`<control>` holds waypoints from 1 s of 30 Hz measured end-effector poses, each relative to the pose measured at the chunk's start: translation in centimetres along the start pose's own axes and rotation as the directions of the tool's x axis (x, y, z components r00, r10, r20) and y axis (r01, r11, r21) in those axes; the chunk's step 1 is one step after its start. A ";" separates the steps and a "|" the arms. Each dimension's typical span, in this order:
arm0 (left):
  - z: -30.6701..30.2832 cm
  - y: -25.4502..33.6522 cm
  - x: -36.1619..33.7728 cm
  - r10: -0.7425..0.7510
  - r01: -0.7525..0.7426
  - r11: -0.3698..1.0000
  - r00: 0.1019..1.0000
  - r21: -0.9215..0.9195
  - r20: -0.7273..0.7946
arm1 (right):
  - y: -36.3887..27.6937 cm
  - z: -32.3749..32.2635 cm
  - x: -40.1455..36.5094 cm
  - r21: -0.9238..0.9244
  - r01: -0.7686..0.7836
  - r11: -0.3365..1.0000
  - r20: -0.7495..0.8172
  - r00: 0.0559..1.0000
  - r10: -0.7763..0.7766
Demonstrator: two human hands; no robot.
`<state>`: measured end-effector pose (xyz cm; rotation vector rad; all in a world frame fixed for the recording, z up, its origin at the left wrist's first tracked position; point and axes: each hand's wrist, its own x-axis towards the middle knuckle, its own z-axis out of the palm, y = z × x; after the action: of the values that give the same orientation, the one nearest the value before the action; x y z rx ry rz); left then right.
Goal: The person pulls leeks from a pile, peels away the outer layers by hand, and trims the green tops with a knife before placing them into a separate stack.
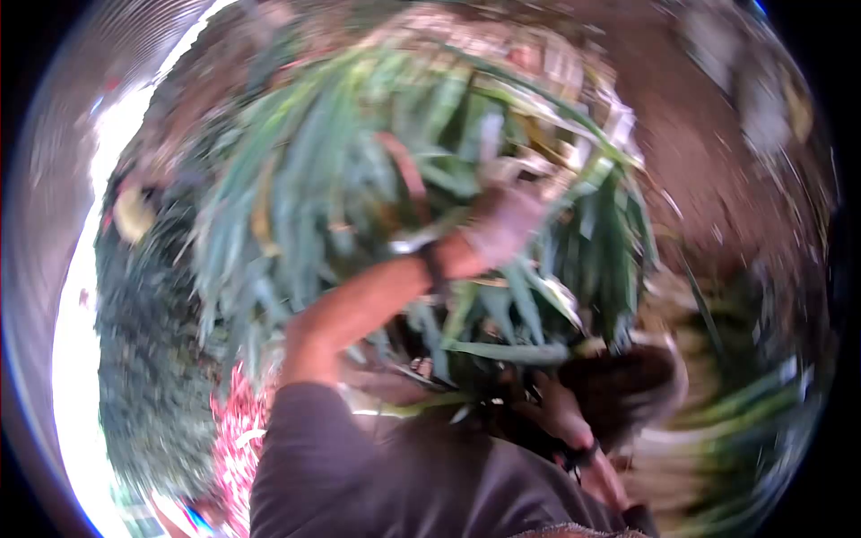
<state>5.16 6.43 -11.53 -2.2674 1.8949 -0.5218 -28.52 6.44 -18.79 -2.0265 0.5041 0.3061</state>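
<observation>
A large heap of leeks [305, 188] with long green leaves fills the middle of the head view. My left hand [507, 220], blurred and apparently in a pale glove, reaches across the heap. Its fingers look curled round a leek [587, 175] near the pale end. Lower down, close to my body, my right hand [560, 412] is beside hanging leek leaves and a dark shape. Its fingers are partly hidden and smeared, so I cannot make out what they hold.
Brown soil [691, 152] lies to the right, with blurred pale objects [744, 81] beyond. More green leaves [744, 421] spread at the lower right. A dark green pile [152, 350] stands at the left, beside something red [242, 426]. A person's arm [169, 516] shows at the lower left.
</observation>
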 end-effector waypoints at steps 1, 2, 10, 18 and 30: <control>-1.3 0.6 -0.2 0.006 -0.005 1.000 0.999 0.017 -0.035 | 0.0 0.9 -0.1 -0.170 0.060 0.984 -0.100 0.992 -0.078; -1.6 1.2 -0.6 0.087 -0.089 0.995 0.996 0.050 0.036 | -0.5 1.0 0.0 -0.175 -0.023 0.984 -0.084 0.996 0.008; -4.9 8.4 -6.0 0.406 -0.409 0.907 0.776 -0.106 0.483 | 0.2 2.5 1.6 -0.328 -0.166 0.930 -0.057 0.986 0.156; -11.9 3.7 0.6 0.578 0.120 0.387 0.741 -0.914 0.342 | 5.3 6.6 2.9 0.207 0.127 0.970 -0.194 0.977 -0.086; -7.2 -6.1 9.0 -0.292 0.323 0.852 0.946 -0.411 0.139 | 0.2 3.5 0.1 -0.304 -0.028 0.952 0.050 0.998 0.045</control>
<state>9.61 -0.38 -1.34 -2.8521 1.7535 -0.0423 -28.49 9.41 -20.67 -2.2996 0.4823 0.4874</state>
